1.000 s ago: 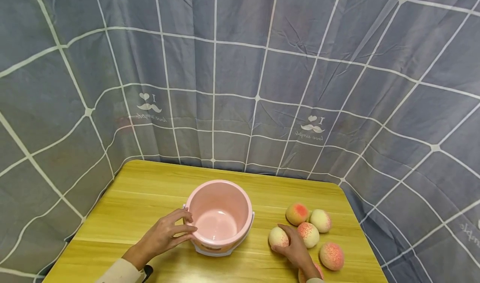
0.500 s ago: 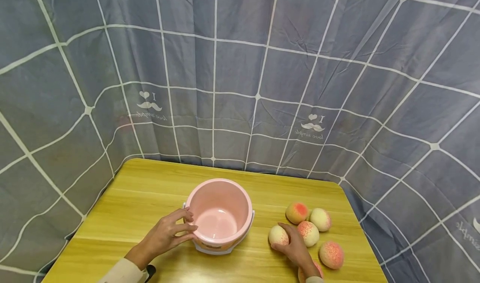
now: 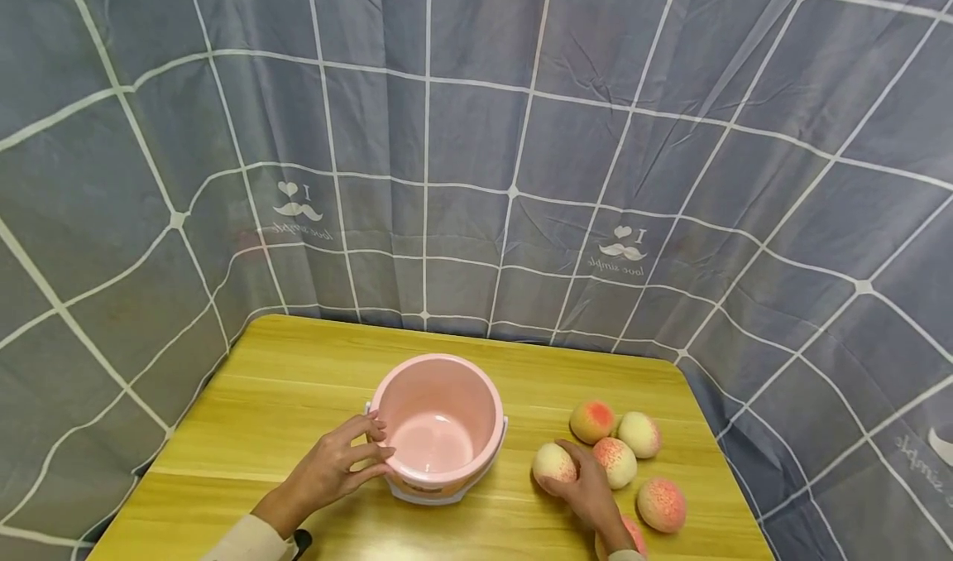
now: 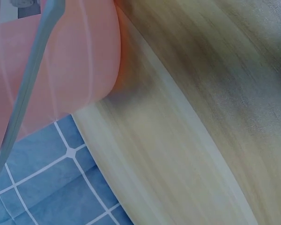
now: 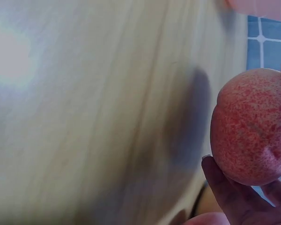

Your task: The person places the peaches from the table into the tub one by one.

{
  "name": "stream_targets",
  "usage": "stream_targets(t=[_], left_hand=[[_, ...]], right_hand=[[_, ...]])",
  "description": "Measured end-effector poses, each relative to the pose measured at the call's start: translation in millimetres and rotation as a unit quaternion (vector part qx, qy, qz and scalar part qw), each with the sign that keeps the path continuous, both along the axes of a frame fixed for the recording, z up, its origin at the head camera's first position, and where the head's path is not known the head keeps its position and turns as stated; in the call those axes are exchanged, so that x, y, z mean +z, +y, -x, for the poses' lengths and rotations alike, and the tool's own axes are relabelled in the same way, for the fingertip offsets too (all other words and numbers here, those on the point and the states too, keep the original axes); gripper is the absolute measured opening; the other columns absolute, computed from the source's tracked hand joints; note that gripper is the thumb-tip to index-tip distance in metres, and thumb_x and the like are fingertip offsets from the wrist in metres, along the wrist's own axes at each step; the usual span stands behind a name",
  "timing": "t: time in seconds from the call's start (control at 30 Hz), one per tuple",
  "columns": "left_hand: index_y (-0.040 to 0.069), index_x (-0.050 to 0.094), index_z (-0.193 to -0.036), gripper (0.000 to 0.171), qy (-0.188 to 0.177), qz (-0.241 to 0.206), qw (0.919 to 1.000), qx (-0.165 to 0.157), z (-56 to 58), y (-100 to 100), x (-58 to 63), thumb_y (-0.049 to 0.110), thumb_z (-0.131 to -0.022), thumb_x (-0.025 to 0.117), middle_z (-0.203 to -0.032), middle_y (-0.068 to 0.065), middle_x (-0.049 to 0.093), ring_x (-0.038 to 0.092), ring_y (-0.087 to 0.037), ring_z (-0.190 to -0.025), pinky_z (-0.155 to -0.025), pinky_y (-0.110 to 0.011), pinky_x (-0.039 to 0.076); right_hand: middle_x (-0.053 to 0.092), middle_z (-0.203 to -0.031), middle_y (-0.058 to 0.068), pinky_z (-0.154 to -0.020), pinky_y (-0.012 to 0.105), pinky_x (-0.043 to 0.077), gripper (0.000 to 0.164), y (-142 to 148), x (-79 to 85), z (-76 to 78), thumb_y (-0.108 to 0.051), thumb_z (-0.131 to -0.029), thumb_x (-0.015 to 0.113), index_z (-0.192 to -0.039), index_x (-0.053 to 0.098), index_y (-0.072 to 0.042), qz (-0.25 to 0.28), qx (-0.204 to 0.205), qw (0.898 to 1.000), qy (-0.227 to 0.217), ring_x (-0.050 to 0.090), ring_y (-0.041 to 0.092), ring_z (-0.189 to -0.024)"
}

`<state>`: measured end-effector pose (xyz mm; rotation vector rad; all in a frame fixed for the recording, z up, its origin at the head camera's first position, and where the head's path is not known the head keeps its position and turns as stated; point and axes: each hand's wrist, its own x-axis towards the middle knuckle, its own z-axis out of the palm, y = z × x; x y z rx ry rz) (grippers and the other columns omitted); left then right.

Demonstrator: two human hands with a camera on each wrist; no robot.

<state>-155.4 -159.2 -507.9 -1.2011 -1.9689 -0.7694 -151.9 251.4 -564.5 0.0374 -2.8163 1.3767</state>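
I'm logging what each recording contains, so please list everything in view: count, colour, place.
Bucket: 1, pink, on the table
Bucket handle: 1, pale grey, on the bucket
Held peach: 1, cream and red, in the right hand
Other peaches: 5, cream to orange with red, right of the bucket
Table: 1, yellow woodgrain, beneath
Curtain fabric: grey-blue, white grid and print, behind
Sleeves: 2, cream, bottom edge
Left hand: 1, bare, at the bucket's rim
Right hand: 1, bare, gripping a peach

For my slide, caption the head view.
Left hand holding a pink bucket by its rim, right hand gripping a pale peach beside five more peaches.
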Motion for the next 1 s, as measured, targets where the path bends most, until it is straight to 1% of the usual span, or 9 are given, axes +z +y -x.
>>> stream_targets(t=[0.1,0.2,0.3,0.4,0.53,0.7,1.0], left_hand=[[0.014,0.072,-0.086,0.031,-0.006,0.002,1.0,0.007,-0.5,-0.3,-0.6,0.039,-0.095,0.057,-0.097,-0.007,0.06,0.063,-0.037,-0.098,-0.109,-0.028,0.043],[0.013,0.071,-0.085,0.034,-0.019,0.007,0.9996,0.018,-2.1,-0.4,-1.7,0.041,-0.095,0.055,-0.097,-0.006,0.059,0.061,-0.039,-0.1,-0.112,-0.027,0.04],[0.013,0.07,-0.085,0.036,-0.032,0.013,0.9991,0.025,-3.6,0.0,-2.0,0.042,-0.096,0.053,-0.099,-0.006,0.059,0.061,-0.038,-0.101,-0.114,-0.025,0.036],[0.012,0.07,-0.085,0.036,-0.039,0.015,0.9988,0.025,-4.3,0.7,-2.1,0.042,-0.096,0.052,-0.099,-0.008,0.059,0.061,-0.038,-0.101,-0.115,-0.025,0.034],[0.011,0.07,-0.085,0.037,-0.041,0.015,0.9988,0.022,-4.4,1.5,-1.8,0.042,-0.096,0.051,-0.099,-0.01,0.059,0.061,-0.037,-0.1,-0.115,-0.025,0.034],[0.012,0.07,-0.085,0.037,-0.038,0.013,0.999,0.02,-4.6,1.3,-0.3,0.041,-0.096,0.052,-0.098,-0.008,0.059,0.061,-0.037,-0.1,-0.115,-0.025,0.035],[0.013,0.07,-0.085,0.033,-0.035,0.009,0.9992,0.018,-4.3,2.1,0.7,0.04,-0.095,0.054,-0.096,-0.006,0.059,0.061,-0.035,-0.099,-0.114,-0.027,0.037]], right_hand=[[0.057,-0.126,0.021,-0.081,0.044,0.058,0.067,-4.6,8.4,1.1,-0.023,-0.075,0.085,-0.13,0.056,0.0,0.019,-0.007,1.0,0.021,0.059,0.036,-0.107],[0.058,-0.125,0.02,-0.077,0.038,0.058,0.064,-9.8,20.2,3.0,-0.019,-0.074,0.085,-0.13,0.057,-0.002,0.036,-0.018,0.999,0.037,0.06,0.034,-0.104],[0.059,-0.125,0.019,-0.074,0.033,0.058,0.064,-15.2,32.7,4.9,-0.018,-0.074,0.085,-0.13,0.058,-0.005,0.057,-0.03,0.997,0.035,0.061,0.031,-0.102],[0.059,-0.125,0.019,-0.072,0.031,0.059,0.064,-21.2,45.6,5.7,-0.018,-0.075,0.084,-0.131,0.058,-0.008,0.082,-0.035,0.995,0.038,0.062,0.031,-0.101],[0.058,-0.125,0.019,-0.071,0.032,0.061,0.062,-29.9,62.8,5.9,-0.016,-0.076,0.083,-0.132,0.057,-0.01,0.103,-0.027,0.993,0.055,0.062,0.033,-0.1],[0.057,-0.127,0.018,-0.073,0.032,0.061,0.063,-38.9,80.9,8.9,-0.014,-0.075,0.084,-0.132,0.058,-0.012,0.112,-0.021,0.991,0.069,0.062,0.033,-0.101],[0.055,-0.129,0.018,-0.071,0.029,0.062,0.064,-55.4,102.7,15.2,-0.011,-0.074,0.084,-0.133,0.057,-0.01,0.144,0.011,0.987,0.071,0.061,0.035,-0.104]])
